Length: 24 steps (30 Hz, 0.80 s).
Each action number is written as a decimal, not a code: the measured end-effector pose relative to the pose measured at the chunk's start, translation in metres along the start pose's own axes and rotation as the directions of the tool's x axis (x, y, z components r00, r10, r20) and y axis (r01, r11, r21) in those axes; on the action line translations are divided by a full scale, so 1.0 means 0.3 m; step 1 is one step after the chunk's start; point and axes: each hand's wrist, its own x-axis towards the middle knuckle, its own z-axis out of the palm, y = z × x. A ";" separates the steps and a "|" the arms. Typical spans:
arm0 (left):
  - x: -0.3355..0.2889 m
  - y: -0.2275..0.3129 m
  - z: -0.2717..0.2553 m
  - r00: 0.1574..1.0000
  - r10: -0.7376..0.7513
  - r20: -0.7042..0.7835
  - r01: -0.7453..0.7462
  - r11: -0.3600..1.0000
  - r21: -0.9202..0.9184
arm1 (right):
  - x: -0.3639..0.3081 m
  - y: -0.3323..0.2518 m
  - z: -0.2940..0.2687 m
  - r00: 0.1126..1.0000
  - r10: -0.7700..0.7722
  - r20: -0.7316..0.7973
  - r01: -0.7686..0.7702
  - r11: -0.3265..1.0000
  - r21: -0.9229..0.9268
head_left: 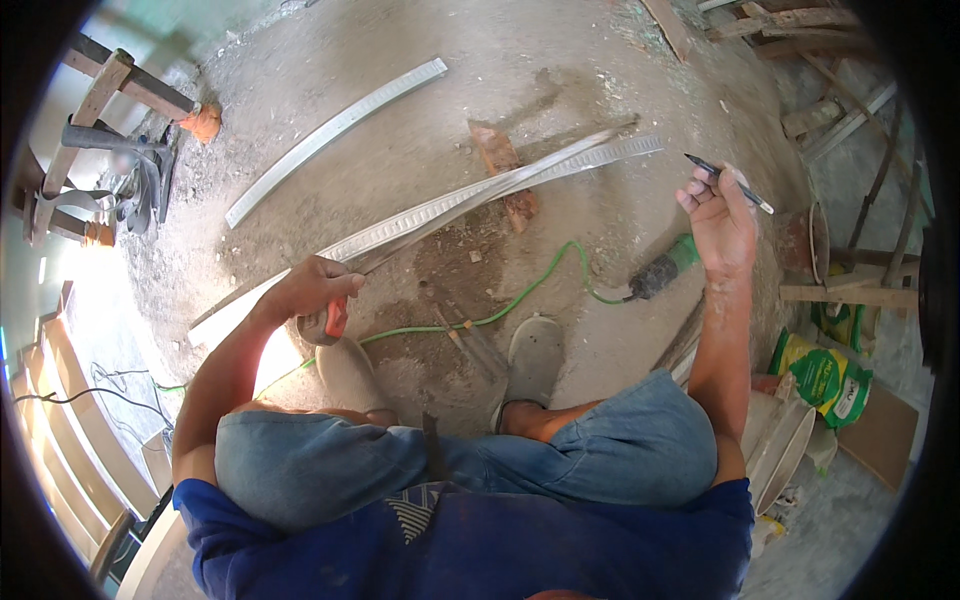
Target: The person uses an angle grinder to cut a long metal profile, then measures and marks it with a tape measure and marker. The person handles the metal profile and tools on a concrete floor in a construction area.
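My left hand [305, 290] is closed round a tape measure [336, 318] with an orange-red and grey case. Its drawn-out blade [440, 222] runs up to the right, along and over a long perforated metal strip [415, 213]. That strip lies slantwise, crossing a reddish-brown block [520, 207] on the ground. Off to the right, my raised right hand [724, 230] pinches a black marker pen [735, 184] between thumb and fingers, apart from the strip. The palm is turned up and its fingertips look whitish with dust.
A second metal strip [330, 138] lies farther off. Near my right foot rests a green-and-black power tool [664, 268] with a green cord [520, 297]. Wooden frames [105, 90] stand at far left. Buckets [800, 245], timber and a green-yellow bag [815, 375] line the right.
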 end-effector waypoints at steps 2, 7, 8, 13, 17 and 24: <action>-0.008 0.000 0.005 1.000 -0.023 0.003 0.023 1.000 0.005 | -0.001 0.003 0.004 1.000 -0.001 0.000 0.001 1.000 -0.006; -0.037 0.031 0.007 0.999 -0.050 -0.009 0.050 0.998 0.030 | -0.002 0.030 0.002 0.999 0.043 0.001 -0.043 0.999 0.002; -0.032 0.019 0.010 0.998 -0.061 -0.017 0.061 0.998 0.014 | -0.004 0.031 0.006 0.999 0.048 -0.007 -0.048 0.999 -0.002; -0.020 -0.024 0.037 0.998 -0.042 0.040 0.040 0.998 0.050 | -0.034 0.074 0.014 0.991 0.130 -0.014 -0.131 0.989 -0.064; -0.001 -0.020 0.086 0.998 -0.011 0.056 -0.008 0.945 0.327 | -0.105 0.127 0.051 0.884 0.465 0.038 -0.418 0.825 -0.380; 0.051 -0.037 0.180 0.982 0.185 0.038 -0.175 0.809 0.561 | -0.238 0.185 0.031 0.508 0.861 0.036 -0.391 0.268 -0.881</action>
